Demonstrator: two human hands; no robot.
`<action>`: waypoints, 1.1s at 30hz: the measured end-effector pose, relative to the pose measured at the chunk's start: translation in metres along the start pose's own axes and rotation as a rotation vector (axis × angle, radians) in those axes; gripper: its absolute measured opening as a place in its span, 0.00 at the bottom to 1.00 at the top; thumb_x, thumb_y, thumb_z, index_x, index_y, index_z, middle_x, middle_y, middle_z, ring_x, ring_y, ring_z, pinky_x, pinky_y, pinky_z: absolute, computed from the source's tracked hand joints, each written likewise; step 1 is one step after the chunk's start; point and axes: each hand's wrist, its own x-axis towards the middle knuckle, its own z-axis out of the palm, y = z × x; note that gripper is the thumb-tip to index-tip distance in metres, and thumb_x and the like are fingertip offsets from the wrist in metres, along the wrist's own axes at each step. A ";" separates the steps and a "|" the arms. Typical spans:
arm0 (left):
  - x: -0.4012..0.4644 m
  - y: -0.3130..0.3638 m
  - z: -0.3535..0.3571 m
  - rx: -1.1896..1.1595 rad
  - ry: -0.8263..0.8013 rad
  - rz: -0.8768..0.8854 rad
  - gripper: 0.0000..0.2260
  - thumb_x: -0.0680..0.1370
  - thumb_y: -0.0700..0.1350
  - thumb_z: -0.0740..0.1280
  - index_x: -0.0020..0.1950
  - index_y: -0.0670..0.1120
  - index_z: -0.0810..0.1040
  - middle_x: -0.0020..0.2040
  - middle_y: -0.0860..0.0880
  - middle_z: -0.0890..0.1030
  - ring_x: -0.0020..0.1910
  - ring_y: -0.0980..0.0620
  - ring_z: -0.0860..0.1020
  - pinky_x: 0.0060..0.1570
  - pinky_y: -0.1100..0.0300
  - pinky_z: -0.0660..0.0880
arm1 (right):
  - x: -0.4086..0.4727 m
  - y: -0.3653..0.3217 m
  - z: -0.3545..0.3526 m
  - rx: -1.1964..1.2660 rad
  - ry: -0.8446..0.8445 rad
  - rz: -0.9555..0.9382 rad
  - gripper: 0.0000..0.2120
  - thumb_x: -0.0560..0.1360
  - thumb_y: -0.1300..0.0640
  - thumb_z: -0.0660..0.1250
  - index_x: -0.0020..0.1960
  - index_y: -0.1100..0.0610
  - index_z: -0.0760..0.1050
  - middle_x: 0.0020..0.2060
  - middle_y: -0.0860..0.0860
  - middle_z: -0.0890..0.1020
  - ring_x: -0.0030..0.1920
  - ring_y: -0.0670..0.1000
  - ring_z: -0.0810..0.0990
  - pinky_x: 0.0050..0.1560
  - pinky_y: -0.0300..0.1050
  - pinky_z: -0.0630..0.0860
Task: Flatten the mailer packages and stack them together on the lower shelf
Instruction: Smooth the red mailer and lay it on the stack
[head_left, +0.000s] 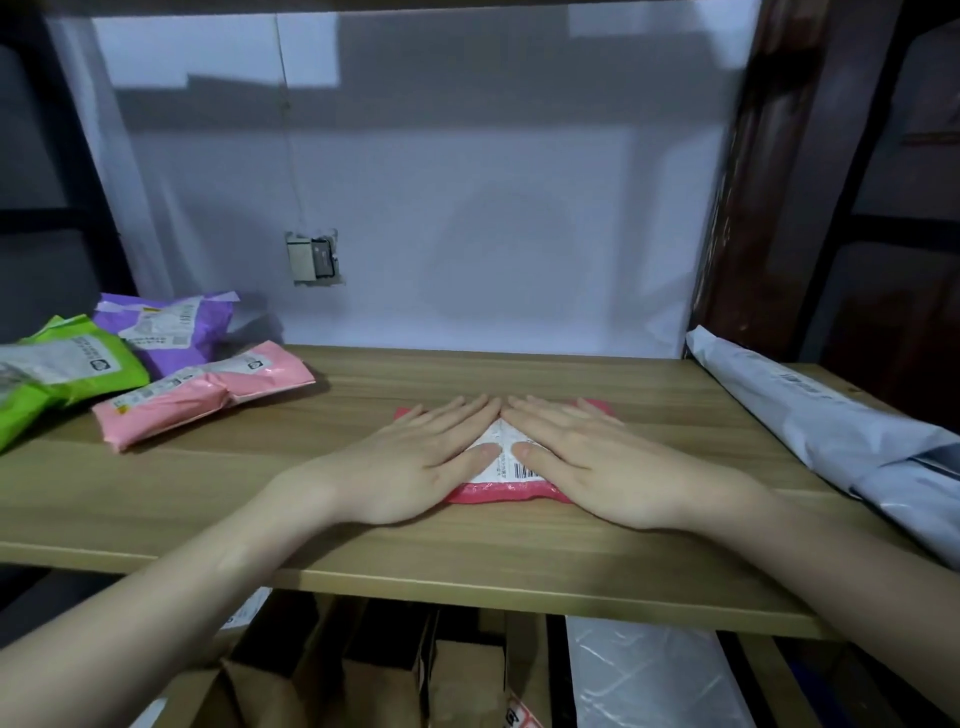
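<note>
Down low at 6 o'clock, brown paper bags (374, 670) and a clear plastic roll (644, 675) sit under the wooden shelf (363, 525). On the shelf, in the middle, the left hand (410, 467) and the right hand (597, 462) lie flat with straight fingers, pressing down on a red mailer (506, 491); neither hand grasps anything. A long grey mailer (831, 421) lies at 3 o'clock. At 9 o'clock lie a pink mailer (202, 395) and a green mailer (57, 374), with a purple mailer (171, 332) behind them. A white wall (493, 208) stands at 12 o'clock.
</note>
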 end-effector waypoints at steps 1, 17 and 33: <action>0.000 0.000 0.001 0.008 -0.005 -0.003 0.27 0.79 0.61 0.42 0.76 0.58 0.39 0.76 0.61 0.40 0.74 0.65 0.39 0.71 0.64 0.36 | 0.000 0.000 0.000 -0.017 -0.005 0.000 0.26 0.81 0.44 0.43 0.77 0.48 0.44 0.77 0.43 0.46 0.76 0.40 0.42 0.75 0.45 0.38; -0.003 0.004 0.004 0.022 -0.036 -0.031 0.26 0.80 0.60 0.42 0.76 0.55 0.38 0.76 0.60 0.38 0.73 0.65 0.36 0.70 0.64 0.34 | 0.001 0.001 0.005 -0.013 -0.120 0.016 0.27 0.81 0.43 0.40 0.76 0.47 0.36 0.76 0.42 0.38 0.74 0.38 0.36 0.73 0.42 0.33; 0.002 0.000 0.007 0.003 -0.073 -0.035 0.26 0.79 0.61 0.42 0.76 0.58 0.39 0.76 0.60 0.38 0.70 0.66 0.36 0.69 0.63 0.34 | 0.001 0.000 0.003 0.032 -0.187 0.032 0.26 0.81 0.44 0.40 0.76 0.46 0.36 0.75 0.41 0.38 0.74 0.38 0.35 0.74 0.43 0.33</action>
